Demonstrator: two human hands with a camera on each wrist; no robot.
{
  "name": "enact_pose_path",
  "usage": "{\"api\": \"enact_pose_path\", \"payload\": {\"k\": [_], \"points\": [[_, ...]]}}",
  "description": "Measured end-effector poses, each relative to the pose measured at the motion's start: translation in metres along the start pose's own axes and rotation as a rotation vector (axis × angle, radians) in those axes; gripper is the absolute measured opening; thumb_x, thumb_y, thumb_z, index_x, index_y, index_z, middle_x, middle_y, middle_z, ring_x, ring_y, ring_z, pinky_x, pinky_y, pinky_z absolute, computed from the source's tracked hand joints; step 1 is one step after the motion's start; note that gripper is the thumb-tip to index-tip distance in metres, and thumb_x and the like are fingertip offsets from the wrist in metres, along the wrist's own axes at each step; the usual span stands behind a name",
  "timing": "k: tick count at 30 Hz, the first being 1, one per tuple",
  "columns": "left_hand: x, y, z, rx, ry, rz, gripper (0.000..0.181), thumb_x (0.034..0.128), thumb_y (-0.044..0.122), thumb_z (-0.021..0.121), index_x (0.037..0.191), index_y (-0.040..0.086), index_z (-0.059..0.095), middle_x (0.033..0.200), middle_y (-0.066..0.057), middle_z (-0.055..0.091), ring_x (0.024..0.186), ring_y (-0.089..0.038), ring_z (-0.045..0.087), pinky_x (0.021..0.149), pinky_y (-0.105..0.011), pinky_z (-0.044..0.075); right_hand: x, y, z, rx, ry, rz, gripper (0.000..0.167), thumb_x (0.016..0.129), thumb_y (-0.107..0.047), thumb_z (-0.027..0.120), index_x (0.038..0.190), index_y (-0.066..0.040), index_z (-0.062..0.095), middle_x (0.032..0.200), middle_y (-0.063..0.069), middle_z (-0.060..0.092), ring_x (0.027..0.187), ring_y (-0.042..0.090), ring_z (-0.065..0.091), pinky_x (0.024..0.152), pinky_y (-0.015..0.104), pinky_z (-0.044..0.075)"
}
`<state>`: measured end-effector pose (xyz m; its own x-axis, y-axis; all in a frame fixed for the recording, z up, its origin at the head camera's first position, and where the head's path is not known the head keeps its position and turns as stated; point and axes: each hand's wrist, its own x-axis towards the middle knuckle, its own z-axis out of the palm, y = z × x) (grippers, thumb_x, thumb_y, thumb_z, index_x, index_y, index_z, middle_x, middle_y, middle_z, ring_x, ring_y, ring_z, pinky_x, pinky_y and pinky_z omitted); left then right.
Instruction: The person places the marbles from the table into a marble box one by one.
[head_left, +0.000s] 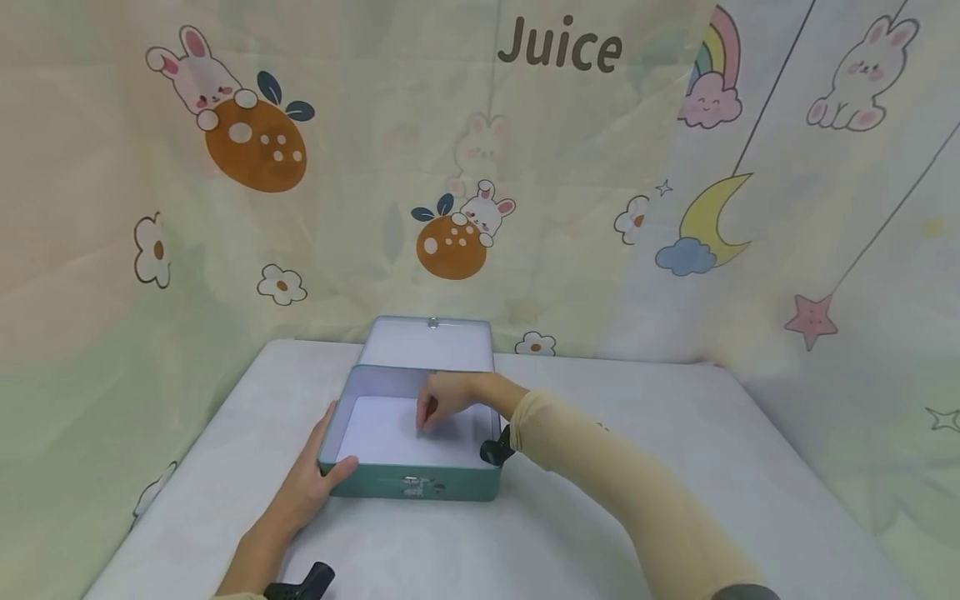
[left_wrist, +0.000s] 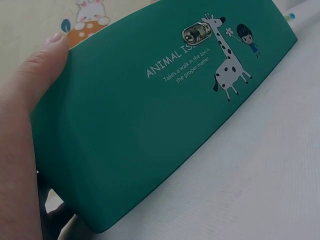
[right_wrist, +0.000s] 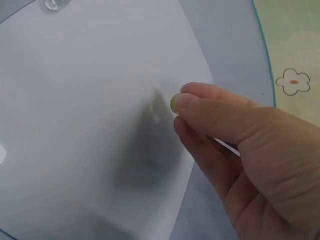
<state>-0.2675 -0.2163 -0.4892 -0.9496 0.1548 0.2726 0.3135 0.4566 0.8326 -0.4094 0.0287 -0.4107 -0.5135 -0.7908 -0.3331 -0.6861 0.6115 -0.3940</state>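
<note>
A green tin box [head_left: 416,483] stands on the table with its lid [head_left: 429,343] raised at the back. Its front, in the left wrist view, carries a metal catch [left_wrist: 197,33], a printed giraffe and lettering. My left hand [head_left: 311,479] holds the box's left front corner, thumb on the front and fingers along the left side. Over the white inside of the box hangs my right hand [head_left: 448,398]. Between its thumb and fingertips it pinches a small yellow-green round piece [right_wrist: 174,103], mostly covered by the fingers, so its exact kind cannot be told.
The box stands on a white-covered table [head_left: 637,533]. Small marks or bits [head_left: 602,427] show beside the right sleeve, too small to identify. In the right wrist view a shiny clear round thing [right_wrist: 54,4] is cut off at the top. A printed curtain [head_left: 360,167] hangs behind.
</note>
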Motion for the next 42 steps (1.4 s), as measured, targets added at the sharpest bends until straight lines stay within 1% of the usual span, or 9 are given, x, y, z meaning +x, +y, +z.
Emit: {"api": "enact_pose_path", "payload": {"k": [8,13,17,27,34,36,38,42], "points": [[0.000,-0.001,0.000,-0.026,-0.009,-0.015,0.089,0.0870,0.030,0.059,0.153,0.032,0.000,0.160,-0.014,0.010,0.143,-0.045,0.014,0.105,-0.073,0.016,0.003,0.000,0.006,-0.027,-0.013,-0.003,0.008,0.083,-0.017,0.073,0.090,-0.022,0.075,0.088,-0.015,0.070,0.082,-0.005,0.062,0.077,0.010,0.049],[0.002,-0.003,0.001,-0.024,-0.007,-0.020,0.089,0.0870,0.030,0.060,0.152,0.036,0.000,0.160,-0.013,0.010,0.144,-0.044,0.014,0.105,-0.073,0.016,0.002,-0.001,0.007,-0.034,-0.026,0.018,0.010,0.083,-0.016,0.073,0.090,-0.022,0.075,0.086,-0.015,0.070,0.081,-0.003,0.062,0.077,0.011,0.049],[0.002,-0.004,0.002,-0.031,-0.008,-0.016,0.089,0.0867,0.029,0.060,0.152,0.036,0.000,0.160,-0.014,0.011,0.143,-0.045,0.015,0.105,-0.074,0.016,0.001,0.000,0.010,-0.034,-0.040,0.030,0.011,0.084,-0.014,0.072,0.091,-0.021,0.076,0.088,-0.014,0.070,0.082,-0.003,0.061,0.077,0.011,0.049],[0.002,-0.003,0.000,-0.027,-0.006,-0.015,0.089,0.0863,0.029,0.060,0.152,0.036,0.000,0.160,-0.013,0.011,0.143,-0.045,0.015,0.105,-0.073,0.016,0.003,0.000,0.009,-0.024,-0.045,0.019,0.012,0.084,-0.015,0.072,0.093,-0.022,0.075,0.088,-0.016,0.069,0.085,-0.003,0.061,0.079,0.012,0.049],[0.003,-0.002,0.005,-0.042,-0.016,-0.014,0.089,0.0871,0.031,0.059,0.154,0.028,0.000,0.159,-0.015,0.011,0.143,-0.045,0.016,0.105,-0.073,0.017,-0.005,-0.005,0.001,-0.014,-0.024,0.006,0.014,0.085,-0.016,0.071,0.097,-0.021,0.075,0.092,-0.016,0.070,0.089,-0.003,0.061,0.083,0.012,0.049],[0.003,-0.002,0.006,-0.044,-0.021,-0.013,0.089,0.0871,0.031,0.059,0.154,0.025,0.001,0.159,-0.015,0.011,0.142,-0.045,0.016,0.105,-0.073,0.018,-0.009,-0.006,-0.002,0.002,-0.011,-0.003,0.015,0.086,-0.015,0.070,0.099,-0.020,0.075,0.094,-0.015,0.070,0.091,-0.003,0.061,0.083,0.013,0.049],[0.002,-0.002,0.005,-0.031,-0.023,-0.015,0.089,0.0872,0.032,0.059,0.154,0.026,0.001,0.159,-0.015,0.011,0.143,-0.045,0.016,0.106,-0.072,0.018,-0.015,-0.008,-0.007,0.022,0.006,-0.016,0.017,0.087,-0.014,0.069,0.102,-0.019,0.074,0.097,-0.014,0.070,0.092,-0.003,0.060,0.083,0.013,0.049],[0.001,-0.003,0.000,0.000,-0.010,-0.009,0.089,0.0871,0.034,0.059,0.154,0.025,0.001,0.159,-0.016,0.012,0.142,-0.046,0.016,0.105,-0.073,0.018,-0.030,-0.014,-0.020,0.065,0.044,-0.063,0.022,0.089,-0.011,0.066,0.109,-0.017,0.073,0.105,-0.007,0.070,0.094,-0.001,0.061,0.084,0.014,0.051]]}}
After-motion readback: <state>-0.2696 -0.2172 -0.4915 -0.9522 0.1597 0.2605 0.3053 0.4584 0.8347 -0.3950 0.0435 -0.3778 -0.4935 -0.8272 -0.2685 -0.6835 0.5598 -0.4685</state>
